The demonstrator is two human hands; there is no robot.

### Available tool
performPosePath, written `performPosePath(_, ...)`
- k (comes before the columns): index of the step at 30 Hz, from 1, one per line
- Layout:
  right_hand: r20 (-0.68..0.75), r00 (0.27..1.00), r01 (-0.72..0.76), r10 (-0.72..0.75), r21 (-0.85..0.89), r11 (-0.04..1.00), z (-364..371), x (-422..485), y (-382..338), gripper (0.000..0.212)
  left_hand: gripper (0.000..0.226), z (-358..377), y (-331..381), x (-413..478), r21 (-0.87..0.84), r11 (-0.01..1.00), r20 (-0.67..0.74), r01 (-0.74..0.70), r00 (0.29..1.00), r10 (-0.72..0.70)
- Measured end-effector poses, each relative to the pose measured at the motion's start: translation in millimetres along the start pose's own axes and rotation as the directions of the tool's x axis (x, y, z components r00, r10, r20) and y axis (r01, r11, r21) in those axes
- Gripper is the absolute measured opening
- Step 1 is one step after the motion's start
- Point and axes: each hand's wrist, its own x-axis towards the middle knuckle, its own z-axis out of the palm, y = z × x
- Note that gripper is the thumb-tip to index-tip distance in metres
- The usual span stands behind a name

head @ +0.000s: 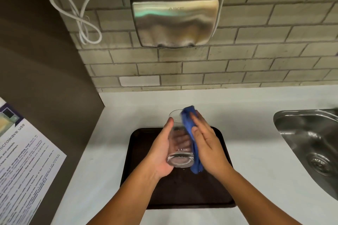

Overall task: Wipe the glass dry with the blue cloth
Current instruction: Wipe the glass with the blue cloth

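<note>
A clear drinking glass is held tilted above a dark tray, its thick base toward me and its open rim pointing away. My left hand wraps around the glass from the left, fingers visible through the wall. My right hand presses a blue cloth flat against the right side of the glass. The cloth runs along the glass from the rim down past the base, where a fold hangs out under my palm.
The tray lies on a white counter. A steel sink with a drain is at the right. A metal hand dryer with a white cable hangs on the tiled wall. A printed notice sticks to the brown panel at the left.
</note>
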Motion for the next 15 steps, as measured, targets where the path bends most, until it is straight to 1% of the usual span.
performPosePath(1, -0.016, 0.999, -0.044, 0.045, 0.033, 0.998, -2, 3, 1, 0.041, 0.073, 0, 0, 1, 0.020, 1.000, -0.021, 0.001, 1.000, 0.000)
performPosePath(2, -0.029, 0.999, -0.015, 0.014, -0.023, 1.000, -3, 3, 1, 0.040, 0.075, 0, 0, 3, 0.032, 0.999, -0.036, 0.004, 0.999, -0.003)
performPosePath(3, -0.035, 0.996, 0.070, -0.076, -0.148, 0.986, -4, -1, 0, 0.041, 0.074, -1, 0, 3, 0.037, 0.999, -0.036, 0.008, 0.999, -0.006)
performPosePath(4, -0.006, 0.980, 0.191, -0.201, -0.287, 0.939, -4, -7, 0, 0.043, 0.070, -2, 0, 4, 0.034, 0.999, -0.020, 0.007, 1.000, -0.006)
performPosePath(5, 0.034, 0.951, 0.299, -0.308, -0.356, 0.885, -4, -10, 1, 0.045, 0.065, -3, 0, 4, 0.018, 1.000, 0.007, 0.005, 1.000, -0.005)
performPosePath(6, 0.054, 0.934, 0.347, -0.353, -0.370, 0.862, -5, -10, 2, 0.045, 0.062, -4, -1, 4, 0.000, 1.000, 0.035, 0.002, 0.999, -0.002)
performPosePath(7, 0.036, 0.934, 0.346, -0.357, -0.347, 0.872, -6, -7, 2, 0.043, 0.064, -4, -2, 4, -0.010, 1.000, 0.056, -0.002, 0.998, 0.002)
performPosePath(8, -0.017, 0.944, 0.308, -0.329, -0.304, 0.902, -6, -3, 1, 0.040, 0.070, -4, -2, 4, -0.010, 1.000, 0.066, -0.009, 0.998, 0.010)
performPosePath(9, -0.097, 0.966, 0.215, -0.239, -0.214, 0.953, -6, 1, 2, 0.037, 0.078, -3, -3, 4, -0.011, 1.000, 0.062, -0.014, 0.998, 0.015)
performPosePath(10, -0.159, 0.982, 0.088, -0.103, -0.099, 0.991, -7, 6, 3, 0.035, 0.086, -2, -4, 4, -0.018, 1.000, 0.051, -0.015, 0.999, 0.016)
performPosePath(11, -0.186, 0.981, -0.040, 0.049, 0.051, 0.998, -8, 9, 4, 0.034, 0.091, -1, -4, 3, -0.032, 0.999, 0.033, -0.022, 0.999, 0.023)
performPosePath(12, -0.192, 0.965, -0.140, 0.180, 0.208, 0.968, -10, 10, 5, 0.032, 0.093, -1, -3, 4, -0.045, 0.998, 0.014, -0.038, 0.999, 0.038)
performPosePath(13, -0.190, 0.942, -0.202, 0.278, 0.341, 0.918, -12, 10, 6, 0.029, 0.092, -3, -3, 5, -0.058, 0.997, -0.004, -0.059, 0.998, 0.059)
performPosePath(14, -0.190, 0.921, -0.235, 0.341, 0.427, 0.873, -14, 8, 7, 0.027, 0.089, -4, -2, 6, -0.070, 0.994, -0.018, -0.088, 0.996, 0.086)
performPosePath(15, -0.183, 0.912, -0.244, 0.366, 0.476, 0.845, -13, 5, 6, 0.025, 0.085, -5, 0, 7, -0.078, 0.990, -0.031, -0.121, 0.992, 0.118)
